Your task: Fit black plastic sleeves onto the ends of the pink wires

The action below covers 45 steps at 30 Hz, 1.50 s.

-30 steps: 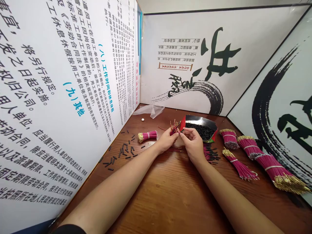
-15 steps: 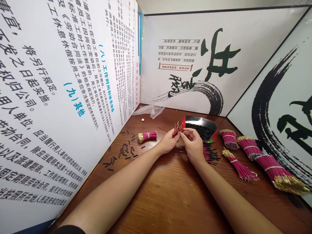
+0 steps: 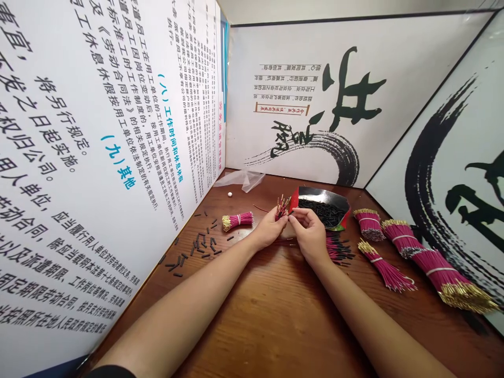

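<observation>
My left hand (image 3: 270,228) is closed round a small bunch of wires (image 3: 282,205), their metal-tipped ends poking up above the fingers. Close against it, my right hand (image 3: 310,231) pinches with thumb and forefinger at the edge of that bunch; whatever lies between those fingertips is too small to make out. Just behind the right hand stands an open box (image 3: 345,208) holding many short black sleeves (image 3: 321,208). Beside the right wrist lie magenta wires with black ends (image 3: 339,248), partly hidden by the hand.
Loose black sleeves (image 3: 202,242) are scattered at left, near a tied magenta wire bundle (image 3: 238,221). More tied bundles (image 3: 437,268) lie at right, one with splayed ends (image 3: 388,269). A clear plastic bag (image 3: 246,181) rests at the back. White printed panels (image 3: 299,47) enclose the wooden table (image 3: 252,315).
The hands stay together at the bunch, with only a slight shift of the fingers. The whole view has moved a little.
</observation>
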Available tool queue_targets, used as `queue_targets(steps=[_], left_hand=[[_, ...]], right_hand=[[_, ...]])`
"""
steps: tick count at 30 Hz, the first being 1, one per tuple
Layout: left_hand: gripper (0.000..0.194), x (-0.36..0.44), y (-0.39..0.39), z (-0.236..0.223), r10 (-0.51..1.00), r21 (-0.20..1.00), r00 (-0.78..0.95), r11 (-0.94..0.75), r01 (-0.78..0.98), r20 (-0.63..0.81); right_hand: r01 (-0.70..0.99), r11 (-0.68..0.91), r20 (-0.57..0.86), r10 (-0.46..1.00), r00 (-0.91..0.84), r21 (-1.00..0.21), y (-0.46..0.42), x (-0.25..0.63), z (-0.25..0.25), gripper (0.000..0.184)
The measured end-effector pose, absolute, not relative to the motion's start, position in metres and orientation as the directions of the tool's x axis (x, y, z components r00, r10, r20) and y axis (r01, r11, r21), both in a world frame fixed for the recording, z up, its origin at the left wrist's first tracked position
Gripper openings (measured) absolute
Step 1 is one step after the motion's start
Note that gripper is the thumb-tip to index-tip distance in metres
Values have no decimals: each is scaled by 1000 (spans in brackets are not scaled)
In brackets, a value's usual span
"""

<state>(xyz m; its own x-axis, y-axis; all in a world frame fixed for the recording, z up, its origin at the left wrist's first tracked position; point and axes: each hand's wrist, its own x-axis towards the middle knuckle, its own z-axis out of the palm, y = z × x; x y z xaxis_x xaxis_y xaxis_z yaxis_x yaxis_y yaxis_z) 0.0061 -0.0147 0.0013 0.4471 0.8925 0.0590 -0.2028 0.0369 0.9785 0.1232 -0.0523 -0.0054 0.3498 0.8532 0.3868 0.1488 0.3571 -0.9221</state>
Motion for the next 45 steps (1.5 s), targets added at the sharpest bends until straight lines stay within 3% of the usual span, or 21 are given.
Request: queue_targets(steps=[10, 15, 17, 19, 23, 26, 31, 39, 45], left_hand=[[20, 6, -15, 5, 889, 974, 458, 108, -199, -4], [19, 5, -14, 9, 846, 951, 528, 219, -219, -74], [18, 5, -12, 10, 831, 943, 546, 257, -210, -104], [17, 4, -10, 9, 819, 935, 560, 283, -213, -120], [9, 2, -5, 6, 792, 911, 600, 322, -258, -110], [7, 0, -4, 5, 775, 904, 625, 332, -271, -98], [8, 0, -3, 5, 764, 910, 638, 326, -255, -95], [8, 0, -6, 4, 784, 915, 616, 297, -271, -72], [12, 0, -7, 4, 791, 926, 609, 272, -261, -61]], right_hand=[[170, 340, 378, 865, 328, -925, -53, 121, -5, 29], [371, 311, 439, 833, 337, -875, -49, 141, 4, 28], [578, 228, 500, 783, 368, -783, -46, 158, 7, 26], [792, 60, 513, 790, 334, -608, -45, 172, 8, 28], [952, -120, 399, 888, 230, -281, -47, 180, 3, 34], [982, -122, 359, 918, 166, -143, -50, 175, 0, 36], [989, -140, 340, 928, 149, -51, -51, 174, 0, 36], [989, -143, 301, 941, 151, -48, -50, 175, 2, 24], [990, -140, 235, 962, 143, -30, -53, 172, 9, 26]])
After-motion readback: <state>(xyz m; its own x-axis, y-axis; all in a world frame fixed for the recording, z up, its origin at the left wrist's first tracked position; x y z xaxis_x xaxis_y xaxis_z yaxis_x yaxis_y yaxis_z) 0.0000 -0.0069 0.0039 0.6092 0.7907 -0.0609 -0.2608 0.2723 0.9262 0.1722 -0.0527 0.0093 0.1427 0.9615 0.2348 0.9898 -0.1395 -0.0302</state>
